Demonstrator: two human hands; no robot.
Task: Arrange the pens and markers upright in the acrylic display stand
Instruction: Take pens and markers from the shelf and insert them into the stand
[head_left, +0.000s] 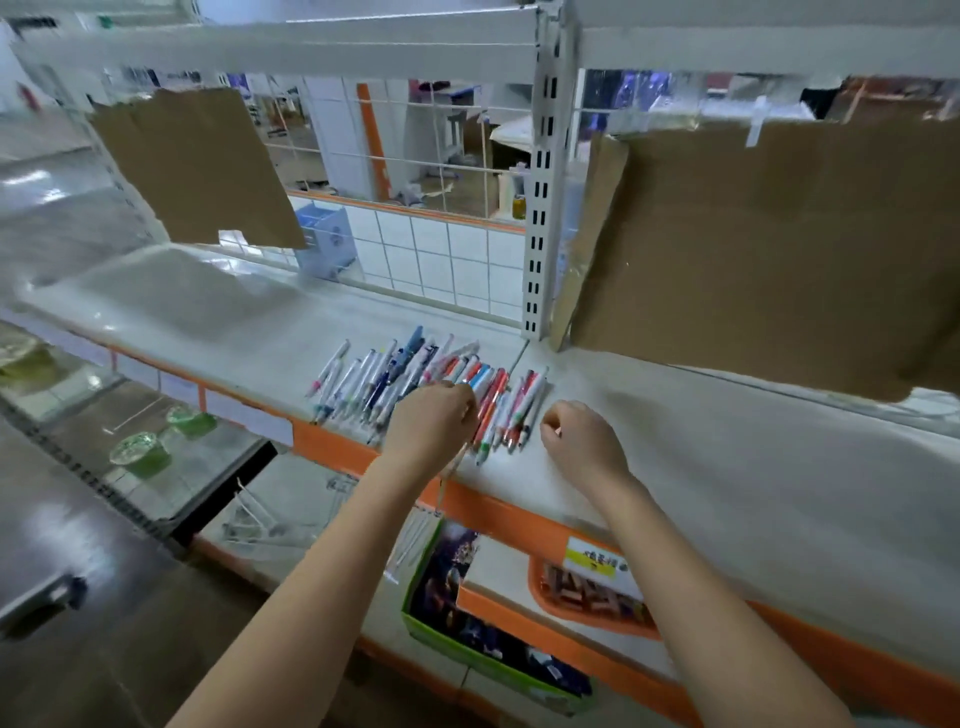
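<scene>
Closest to the camera, two bare arms reach forward from the bottom of the picture. Under them is a lower shelf with a green box (415, 618) of dark things and an orange tray (545, 597); what is in the tray is too blurry to tell.

A bit farther, the left hand (431, 421) is curled over the near ends of the pens and markers (410, 384). Its fingers are closed, and a thin pen (451, 470) pokes out below the hand toward the shelf edge, so it seems to be holding that one. The fingertips are hidden, so the pinch itself cannot be seen.

The right hand (579, 439) is just to the right of the pile, resting on the white shelf (727, 457). It is closed in a loose fist. You cannot tell if anything is inside it.

The pens and markers lie flat in a row on the shelf, side by side, some on top of others. Most are white with colored caps in red, blue, green and pink. None is standing up.

Behind them is a white post (540, 208) with slots and a wire grid (426, 156). Brown cardboard (769, 249) hangs on the right, and another brown piece (192, 166) hangs on the left
</scene>
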